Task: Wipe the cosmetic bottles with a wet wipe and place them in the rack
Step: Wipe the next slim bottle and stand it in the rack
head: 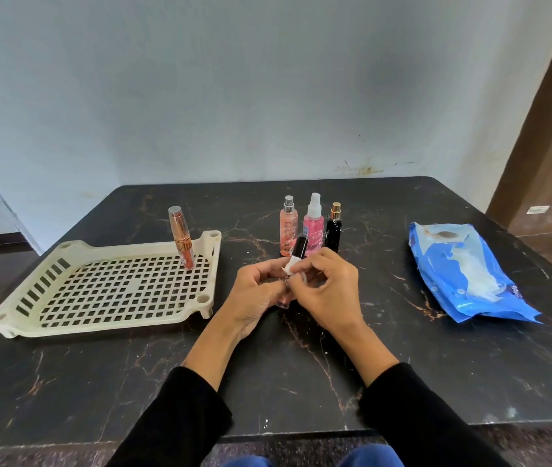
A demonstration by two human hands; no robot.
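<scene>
Fingers (269, 274) of left hand (254, 294) grip tube (296, 261) | right hand (330, 291) pinches wipe (301, 276) against it

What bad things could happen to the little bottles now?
The small bottle held in both hands, left hand and right hand, may slip if the wipe makes it wet. The three spray bottles stand close behind and could get knocked over.
</scene>
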